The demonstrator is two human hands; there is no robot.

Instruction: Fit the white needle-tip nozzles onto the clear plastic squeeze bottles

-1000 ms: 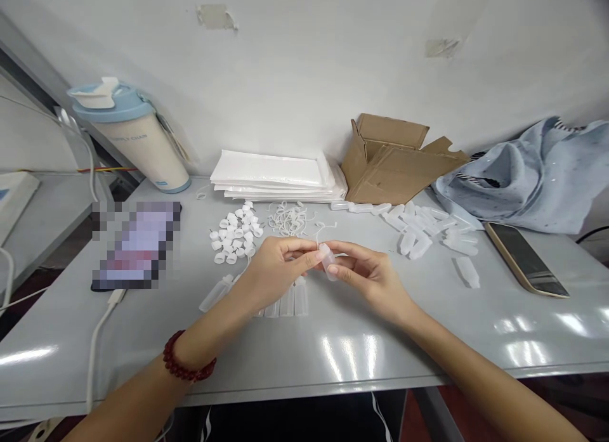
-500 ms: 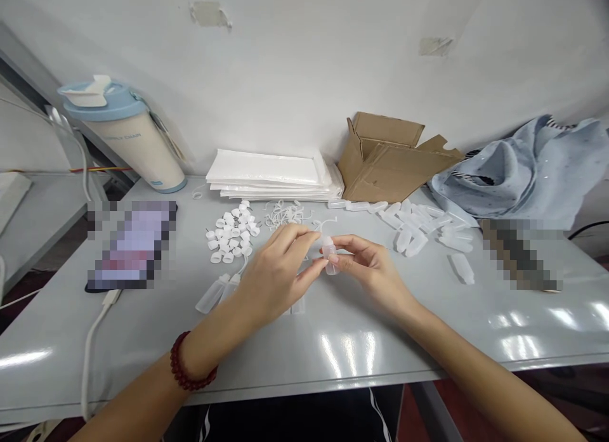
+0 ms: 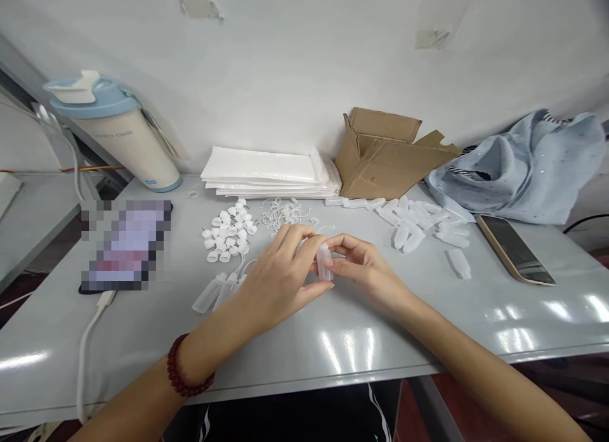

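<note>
A small translucent plastic dropper bottle [image 3: 324,264] stands upright between my two hands above the table. My right hand [image 3: 365,267] pinches its side between thumb and fingers. From the left, my left hand [image 3: 285,267] curls around it, fingertips at the bottle's neck and thumb near its base. A thin white plastic strap [image 3: 327,228] sticks out just behind the neck. Several bottles with straps [image 3: 209,293] lie beside my left wrist, partly hidden by it. Beyond my left hand are a pile of white caps [image 3: 231,233] and a heap of small white straps [image 3: 283,215].
Loose empty bottles [image 3: 409,223] lie at the back right, with a phone [image 3: 516,248] beyond them. A stack of white envelopes [image 3: 264,169], a cardboard box [image 3: 390,166] and blue cloth [image 3: 518,169] line the wall. At left are a tumbler [image 3: 128,137] and another phone [image 3: 126,245] with a cable.
My left fingers have moved right onto the top of the bottle, and its thumb has shifted down to the base. The view has shifted slightly.
</note>
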